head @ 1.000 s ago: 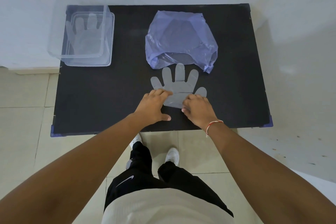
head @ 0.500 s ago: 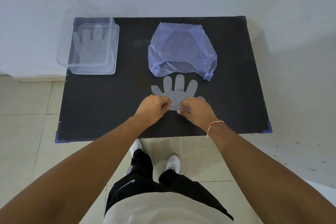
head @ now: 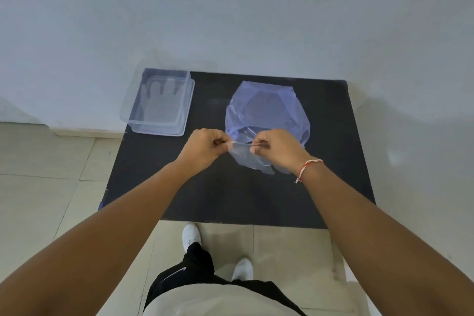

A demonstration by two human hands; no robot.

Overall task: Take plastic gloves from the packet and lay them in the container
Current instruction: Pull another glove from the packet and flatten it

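A clear plastic glove (head: 247, 158) hangs in the air above the black table (head: 230, 200), stretched by its cuff between both hands. My left hand (head: 202, 147) pinches the cuff's left corner and my right hand (head: 275, 147) pinches the right corner. The glove's fingers droop down toward the table. Just behind the hands lies the crumpled blue plastic packet (head: 266, 108), its opening facing me. At the table's far left corner stands a clear rectangular container (head: 133, 117) with a glove (head: 160, 100) lying flat inside.
A white wall rises right behind the table. Tiled floor lies to the left and in front, where my white shoes (head: 191, 236) stand. The container overhangs the table's left edge slightly.
Both hands pinched the glove that lay flat on the table and lifted it up by its cuff. The camera tilted up, so the table sits lower in view.
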